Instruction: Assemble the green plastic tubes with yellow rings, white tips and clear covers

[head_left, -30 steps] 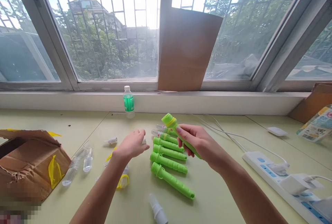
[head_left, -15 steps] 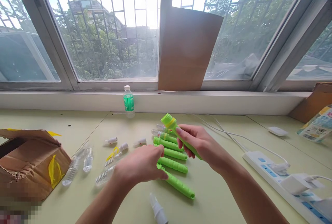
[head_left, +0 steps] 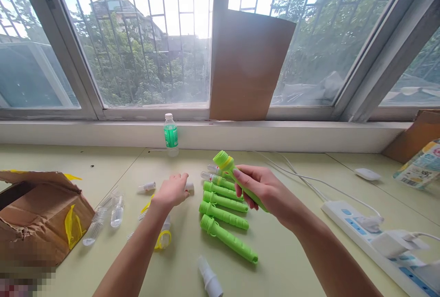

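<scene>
My right hand (head_left: 257, 187) is wrapped round a green flashlight-shaped plastic tube (head_left: 225, 162), its wide threaded end tilted up and left, a yellow band below the thread. My left hand (head_left: 172, 190) is low over the table at a small white plastic piece (head_left: 189, 187); its fingers are apart, and whether they touch the piece I cannot tell. Several similar green tubes (head_left: 228, 239) lie in a row between my hands. At the far end of the row, two carry clear tips (head_left: 206, 176). Another white piece with a clear tip (head_left: 209, 276) lies in front.
Clear ribbed plastic covers (head_left: 117, 210) and a white-ended piece (head_left: 147, 187) lie at left, near a torn cardboard box (head_left: 44, 214). A yellow ring (head_left: 164, 239) lies beside my left forearm. A bottle (head_left: 171, 134) stands at the back. Right is a power strip (head_left: 357, 228) with cables.
My left hand has moved away from the row of green tubes, left and farther back, to the small white piece. My right hand holds its green tube in the same place.
</scene>
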Motion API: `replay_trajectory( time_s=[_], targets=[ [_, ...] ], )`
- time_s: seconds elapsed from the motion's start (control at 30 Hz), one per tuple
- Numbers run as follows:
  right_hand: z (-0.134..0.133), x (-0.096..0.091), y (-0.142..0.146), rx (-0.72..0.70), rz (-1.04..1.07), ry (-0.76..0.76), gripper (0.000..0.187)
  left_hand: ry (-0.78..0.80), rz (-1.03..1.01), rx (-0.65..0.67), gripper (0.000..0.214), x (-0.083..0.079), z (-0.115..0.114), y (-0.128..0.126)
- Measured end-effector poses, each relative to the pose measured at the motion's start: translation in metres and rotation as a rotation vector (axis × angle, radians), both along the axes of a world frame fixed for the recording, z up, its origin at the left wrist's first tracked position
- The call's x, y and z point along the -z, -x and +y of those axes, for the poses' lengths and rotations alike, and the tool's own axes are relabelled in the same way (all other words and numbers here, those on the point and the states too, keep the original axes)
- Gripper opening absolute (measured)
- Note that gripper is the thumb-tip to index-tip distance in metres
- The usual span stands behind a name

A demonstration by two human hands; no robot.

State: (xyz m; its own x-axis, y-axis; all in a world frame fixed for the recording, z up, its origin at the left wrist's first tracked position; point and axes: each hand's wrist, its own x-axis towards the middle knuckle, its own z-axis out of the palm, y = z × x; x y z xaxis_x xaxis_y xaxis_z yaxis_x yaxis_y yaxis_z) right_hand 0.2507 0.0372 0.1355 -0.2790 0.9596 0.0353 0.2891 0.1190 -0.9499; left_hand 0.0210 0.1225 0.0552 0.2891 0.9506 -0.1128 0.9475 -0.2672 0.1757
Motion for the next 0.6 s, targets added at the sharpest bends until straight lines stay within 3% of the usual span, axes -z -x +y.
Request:
replay_trajectory(
  time_s=[0.3,0.43,0.6],
  targets=[
    [0.0,0.0,-0.001,0.002,0.018,-0.001,0.045,-0.062,0.012,0.031,0.03,0.013,0.008,-0.003],
    [0.001,0.001,-0.002,0.016,0.004,-0.005,0.046,-0.118,-0.065,0.064,0.032,0.005,0.007,0.001],
    [0.004,0.004,-0.004,0.014,-0.001,-0.004,0.043,-0.217,-0.197,0.1,0.02,-0.016,0.0,0.003]
  ],
)
